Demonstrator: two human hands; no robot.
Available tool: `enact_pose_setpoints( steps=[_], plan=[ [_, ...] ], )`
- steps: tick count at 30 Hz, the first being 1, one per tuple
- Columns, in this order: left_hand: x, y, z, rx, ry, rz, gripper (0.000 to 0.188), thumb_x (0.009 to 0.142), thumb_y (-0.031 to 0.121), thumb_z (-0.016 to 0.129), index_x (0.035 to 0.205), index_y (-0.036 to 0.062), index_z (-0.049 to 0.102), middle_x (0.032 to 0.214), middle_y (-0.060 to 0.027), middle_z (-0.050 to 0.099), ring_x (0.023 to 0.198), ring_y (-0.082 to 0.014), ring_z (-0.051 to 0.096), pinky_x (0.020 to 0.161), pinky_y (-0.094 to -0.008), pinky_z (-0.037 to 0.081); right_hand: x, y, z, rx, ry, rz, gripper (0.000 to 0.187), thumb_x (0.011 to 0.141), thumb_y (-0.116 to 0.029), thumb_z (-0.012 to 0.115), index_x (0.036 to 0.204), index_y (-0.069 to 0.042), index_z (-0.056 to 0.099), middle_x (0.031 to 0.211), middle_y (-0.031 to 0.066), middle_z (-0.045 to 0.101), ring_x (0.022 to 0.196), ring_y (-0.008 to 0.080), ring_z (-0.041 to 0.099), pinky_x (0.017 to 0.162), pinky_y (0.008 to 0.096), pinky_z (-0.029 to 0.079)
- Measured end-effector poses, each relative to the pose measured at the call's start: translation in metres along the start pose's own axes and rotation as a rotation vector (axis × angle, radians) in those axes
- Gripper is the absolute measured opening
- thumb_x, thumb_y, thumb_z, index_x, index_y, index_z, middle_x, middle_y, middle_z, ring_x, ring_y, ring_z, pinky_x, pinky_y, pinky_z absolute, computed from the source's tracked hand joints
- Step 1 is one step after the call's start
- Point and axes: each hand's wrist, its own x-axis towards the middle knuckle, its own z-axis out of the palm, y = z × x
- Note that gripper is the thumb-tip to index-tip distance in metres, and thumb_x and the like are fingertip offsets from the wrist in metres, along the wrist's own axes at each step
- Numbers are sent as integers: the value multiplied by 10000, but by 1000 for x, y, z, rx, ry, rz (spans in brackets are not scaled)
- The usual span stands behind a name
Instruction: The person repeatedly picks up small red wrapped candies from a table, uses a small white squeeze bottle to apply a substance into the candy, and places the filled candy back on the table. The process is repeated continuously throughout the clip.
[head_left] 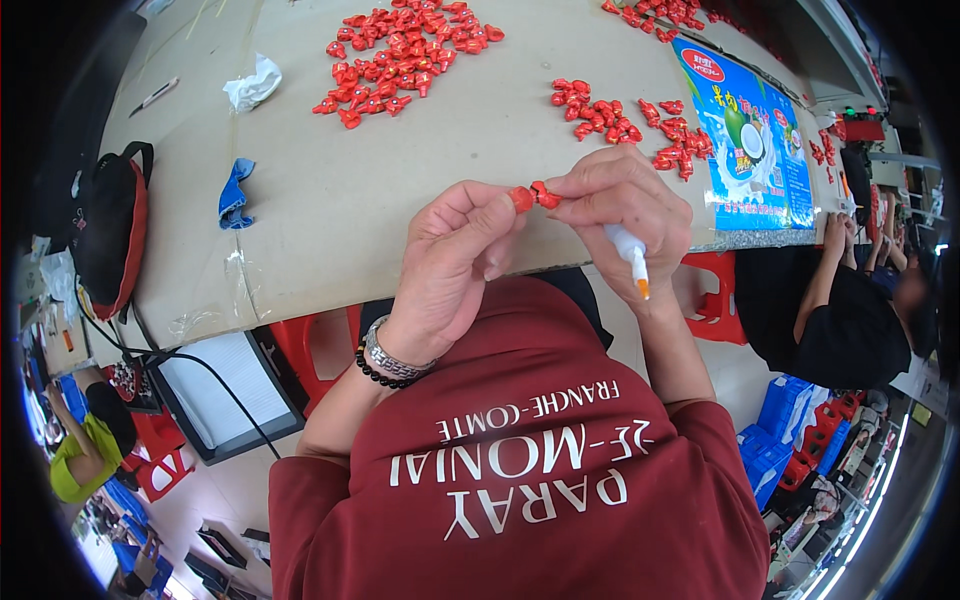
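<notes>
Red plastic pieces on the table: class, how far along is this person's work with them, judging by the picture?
Done or not cannot be told apart: a large pile and a smaller cluster of red pieces lie on the table. In hand: the left hand and right hand pinch two red parts together, the right also gripping a white orange-tipped applicator.

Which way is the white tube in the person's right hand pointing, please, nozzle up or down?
Nozzle down: the white tube pokes out beneath the right hand, orange tip lowest.
</notes>
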Motion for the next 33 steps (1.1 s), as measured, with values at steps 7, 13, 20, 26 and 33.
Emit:
enact_pose_setpoints(
  steps=[7,13,20,26,33],
  plan=[
    [-1,2,1,-35,-15,-23,127,937,155,561,845,69,544,793,-35,592,562,-55,437,488,-193,349,0,-2,6,-7,37,-50,151,534,-11,691,663,-37,617,759,57,653,685,212,600,564,285,469],
    [-2,1,2,-30,-15,-18,126,921,135,580,821,67,547,786,-50,590,553,-58,436,479,-195,343,0,-4,6,-3,22,-57,148,532,-16,688,659,-39,614,744,56,648,680,210,602,546,276,472],
    [-4,-3,0,19,1,51,127,897,112,610,797,58,556,756,-68,593,537,-63,440,456,-201,333,-3,-3,7,22,-30,-42,151,528,-12,689,650,-45,605,733,48,645,677,203,606,538,268,480],
    [-4,-3,4,36,61,68,121,896,107,608,793,62,564,735,-59,587,534,-61,443,448,-201,333,-5,1,9,3,-36,-51,165,525,-12,690,661,-46,603,733,50,644,681,204,609,548,271,487],
    [0,2,5,32,180,33,107,872,115,636,814,35,594,721,-26,603,492,-44,455,431,-199,326,0,2,12,94,-35,168,168,650,44,733,779,-39,664,797,71,667,730,194,634,637,293,498]
  ],
)
